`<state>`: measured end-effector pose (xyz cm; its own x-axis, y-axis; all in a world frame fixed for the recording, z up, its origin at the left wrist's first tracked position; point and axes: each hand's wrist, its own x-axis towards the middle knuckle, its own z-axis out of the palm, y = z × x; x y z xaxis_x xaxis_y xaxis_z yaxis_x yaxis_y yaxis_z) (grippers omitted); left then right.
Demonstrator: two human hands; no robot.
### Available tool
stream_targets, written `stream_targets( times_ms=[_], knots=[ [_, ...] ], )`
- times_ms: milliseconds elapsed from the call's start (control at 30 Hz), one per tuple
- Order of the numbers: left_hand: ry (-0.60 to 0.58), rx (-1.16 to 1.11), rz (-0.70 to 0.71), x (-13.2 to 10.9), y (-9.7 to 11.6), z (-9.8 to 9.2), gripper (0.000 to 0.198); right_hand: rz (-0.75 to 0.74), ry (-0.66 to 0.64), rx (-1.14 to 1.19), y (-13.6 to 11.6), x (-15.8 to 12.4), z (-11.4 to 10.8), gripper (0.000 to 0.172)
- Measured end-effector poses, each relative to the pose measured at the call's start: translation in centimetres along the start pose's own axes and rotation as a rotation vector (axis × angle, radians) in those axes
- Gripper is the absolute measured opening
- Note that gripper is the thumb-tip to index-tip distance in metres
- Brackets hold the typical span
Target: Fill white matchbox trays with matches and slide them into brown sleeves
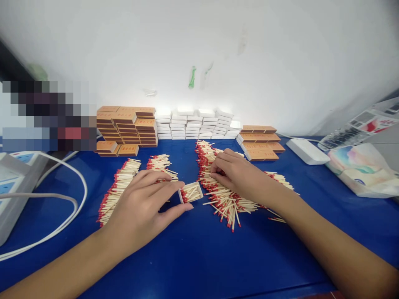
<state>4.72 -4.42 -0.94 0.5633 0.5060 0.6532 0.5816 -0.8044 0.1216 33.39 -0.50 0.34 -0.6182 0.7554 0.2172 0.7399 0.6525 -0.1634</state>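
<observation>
My left hand grips a small white matchbox tray by its edges, thumb at the near side and forefinger at the far left corner. Inside the tray lie red-tipped matches. To its right spreads a large loose heap of matches. Over that heap my right hand is closed, fingers curled and pressed together; whatever is between the fingertips is hidden. Another row of matches lies left of my left hand, and a smaller bunch sits behind it.
Against the wall stand stacked orange matchboxes, white trays and a smaller orange stack. A white adapter, a tissue pack and a plastic bottle lie right. White cables and a power strip occupy the left.
</observation>
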Motion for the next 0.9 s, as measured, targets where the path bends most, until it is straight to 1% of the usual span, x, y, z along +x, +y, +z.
stream_targets(
  times_ms=[233,400,500,600,733,800,900],
  knots=[
    [0.007,-0.003,0.006,0.0,-0.1,0.0,0.033,-0.010,0.000,-0.033,0.1,0.0,0.0,0.020],
    [-0.004,0.001,-0.006,0.0,-0.1,0.0,0.033,-0.019,0.052,-0.029,0.3,-0.3,-0.5,0.018],
    [-0.001,0.001,-0.007,0.0,-0.1,0.0,0.033,-0.038,0.095,0.025,-0.7,-0.5,-1.2,0.015],
    [0.001,0.000,-0.008,0.0,-0.2,0.0,0.033,-0.096,0.117,0.038,-2.5,-0.5,-1.6,0.013],
    [-0.007,-0.004,-0.011,0.0,-0.2,0.1,0.034,-0.210,0.123,-0.099,-4.4,-0.3,-1.3,0.017],
    [-0.009,-0.007,-0.010,0.0,-0.2,0.2,0.034,-0.248,0.129,-0.193,-4.8,-0.2,-1.0,0.020],
    [-0.002,-0.013,-0.004,0.0,-0.2,0.3,0.034,-0.285,0.163,-0.277,-4.8,-0.2,-0.5,0.018]
  ],
)
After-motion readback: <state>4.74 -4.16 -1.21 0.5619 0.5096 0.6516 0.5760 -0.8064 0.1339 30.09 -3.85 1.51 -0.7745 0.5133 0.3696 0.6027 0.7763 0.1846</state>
